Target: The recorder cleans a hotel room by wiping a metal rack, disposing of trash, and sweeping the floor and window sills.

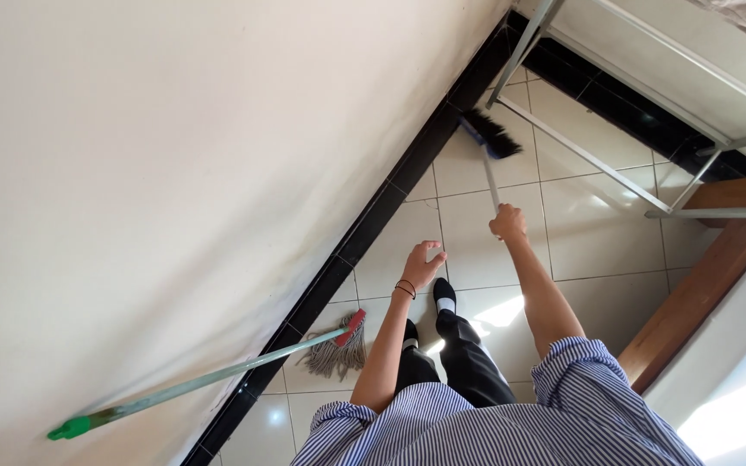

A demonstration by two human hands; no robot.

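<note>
At nine o'clock in my view the cream wall [174, 173] fills most of the frame, with a black skirting strip [364, 233] running diagonally from seven o'clock up toward one o'clock. Leaning on that wall at about seven o'clock is a mop [218, 373] with a pale green handle, its grey string head [338, 352] resting on the tiled floor [580, 233] just beside the skirting; neither hand touches it. Moving toward centre, my left hand [423, 263] hangs free over the tiles, fingers loosely curled and gripping nothing, a dark band on the wrist. Below it, at six o'clock, I see dark trousers, a black shoe [444, 292] and the striped shirt sleeves. Just right of centre my right hand [508, 222] is clenched around the pale shaft of the broom [490, 173], arm stretched out. The broom head [491, 135], black bristles on a blue block, sits at twelve o'clock, pressed onto the floor close to the skirting and just beside the foot of a metal frame [597, 164] that spans one to three o'clock. A wooden ledge [701, 285] runs at four o'clock. As for progress, I judge the sweeping is mid-course: the tiles look glossy and I can make out no dust pile, so I cannot tell how much floor is already swept; the mop stands unused.
</note>
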